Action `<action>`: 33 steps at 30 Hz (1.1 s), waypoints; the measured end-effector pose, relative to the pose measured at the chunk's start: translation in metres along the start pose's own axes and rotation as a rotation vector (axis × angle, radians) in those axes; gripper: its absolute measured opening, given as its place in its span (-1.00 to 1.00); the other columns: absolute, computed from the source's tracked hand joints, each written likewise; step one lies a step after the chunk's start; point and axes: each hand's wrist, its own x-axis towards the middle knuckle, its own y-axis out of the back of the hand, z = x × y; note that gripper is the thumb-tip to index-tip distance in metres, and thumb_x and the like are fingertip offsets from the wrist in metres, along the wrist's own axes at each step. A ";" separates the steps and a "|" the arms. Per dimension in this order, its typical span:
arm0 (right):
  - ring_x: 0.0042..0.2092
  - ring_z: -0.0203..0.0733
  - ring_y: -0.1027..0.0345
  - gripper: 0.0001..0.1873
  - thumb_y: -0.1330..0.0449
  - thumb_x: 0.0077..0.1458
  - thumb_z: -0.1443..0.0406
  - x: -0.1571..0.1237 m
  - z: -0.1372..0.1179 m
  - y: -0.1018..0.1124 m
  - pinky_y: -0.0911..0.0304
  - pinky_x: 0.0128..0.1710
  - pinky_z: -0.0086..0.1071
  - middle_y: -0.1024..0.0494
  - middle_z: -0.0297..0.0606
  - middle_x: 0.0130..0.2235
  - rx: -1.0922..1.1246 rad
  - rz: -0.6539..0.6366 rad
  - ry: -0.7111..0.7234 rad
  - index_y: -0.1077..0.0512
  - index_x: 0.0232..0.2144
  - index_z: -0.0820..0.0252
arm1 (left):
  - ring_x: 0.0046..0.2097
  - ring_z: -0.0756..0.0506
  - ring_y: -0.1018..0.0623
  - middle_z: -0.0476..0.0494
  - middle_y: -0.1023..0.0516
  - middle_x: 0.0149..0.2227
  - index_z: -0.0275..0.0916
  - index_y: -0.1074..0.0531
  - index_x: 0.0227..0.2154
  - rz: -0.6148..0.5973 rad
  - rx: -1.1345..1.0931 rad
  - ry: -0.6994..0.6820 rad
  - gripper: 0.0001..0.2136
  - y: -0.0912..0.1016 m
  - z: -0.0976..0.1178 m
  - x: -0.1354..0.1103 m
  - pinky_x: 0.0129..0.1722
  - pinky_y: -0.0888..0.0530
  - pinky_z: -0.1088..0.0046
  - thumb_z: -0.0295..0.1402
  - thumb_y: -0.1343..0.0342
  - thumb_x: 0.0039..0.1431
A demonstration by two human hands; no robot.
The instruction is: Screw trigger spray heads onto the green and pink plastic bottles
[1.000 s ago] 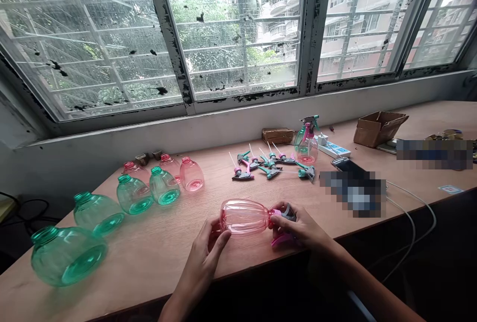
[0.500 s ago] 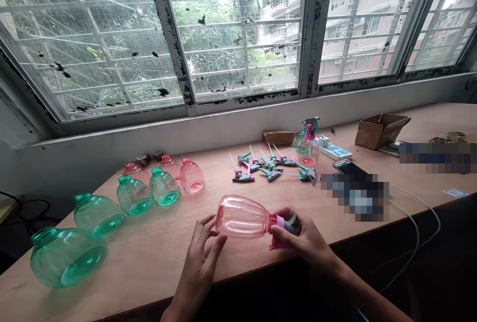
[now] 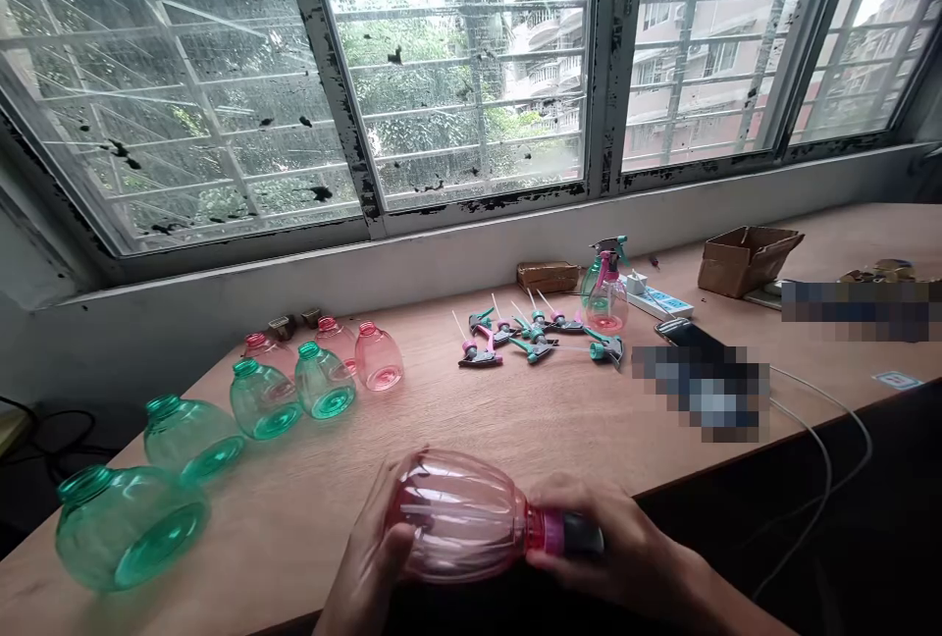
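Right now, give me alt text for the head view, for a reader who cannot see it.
A pink bottle is held sideways at the near edge of a wooden table: the left hand cups its base, the right hand grips the spray head on its neck. Green bottles sit at left, loose spray heads farther back.

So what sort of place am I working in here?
Probably a small improvised assembly bench, not a factory line: a long wooden table under barred windows, a row of empty green bottles, a pile of loose spray heads. The left hand and right hand hold a pink bottle.
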 end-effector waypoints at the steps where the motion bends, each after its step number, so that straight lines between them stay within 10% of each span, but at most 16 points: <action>1: -0.24 0.00 -0.61 -0.67 -0.35 0.15 0.23 0.000 0.003 -0.004 -0.51 -0.25 -0.28 -0.68 -0.09 -0.20 0.101 0.034 -0.127 -0.43 -0.05 0.10 | 0.13 -0.42 -0.47 -0.21 -0.42 0.17 -0.06 -0.41 0.16 -0.005 0.049 -0.024 -0.28 0.002 0.002 0.000 0.07 -0.50 0.13 0.28 -0.05 0.04; 7: -0.49 -0.10 -0.56 -0.58 -0.33 0.09 -0.01 0.005 0.008 -0.013 -0.45 -0.49 -0.33 -0.61 -0.27 -0.49 0.785 0.049 -0.700 -0.37 -0.25 0.19 | 0.18 -0.48 -0.41 -0.28 -0.35 0.24 0.07 -0.19 0.31 0.037 0.127 -0.223 -0.21 -0.005 0.006 -0.008 -0.01 -0.52 0.04 0.11 -0.23 0.00; 16: -0.40 -0.12 -0.50 -0.72 -0.38 0.08 0.17 -0.005 0.012 -0.008 -0.39 -0.41 -0.37 -0.64 -0.21 -0.35 0.107 0.124 -0.232 -0.49 -0.18 0.13 | 0.31 -0.39 -0.31 -0.12 -0.32 0.32 0.12 -0.22 0.27 -0.050 0.074 0.028 -0.38 0.007 0.006 -0.004 0.30 -0.22 -0.03 0.08 -0.14 0.17; 28: -0.46 -0.15 -0.53 -0.74 -0.29 0.18 0.11 0.001 0.011 -0.011 -0.45 -0.45 -0.37 -0.59 -0.29 -0.45 0.534 0.074 -0.507 -0.41 -0.23 0.15 | 0.40 -0.37 -0.11 -0.08 -0.10 0.42 0.10 -0.11 0.33 -0.046 0.092 -0.164 -0.23 -0.004 0.005 -0.010 0.36 -0.12 0.05 -0.14 -0.31 0.08; 33: -0.34 -0.14 -0.55 -0.73 -0.34 0.15 0.27 -0.004 0.019 -0.012 -0.45 -0.34 -0.39 -0.64 -0.22 -0.29 0.045 0.138 -0.109 -0.43 -0.10 0.14 | 0.35 -0.36 -0.25 -0.12 -0.22 0.37 0.08 -0.07 0.33 -0.038 0.027 -0.021 -0.21 -0.001 0.006 -0.009 0.35 -0.12 0.03 -0.04 -0.29 0.09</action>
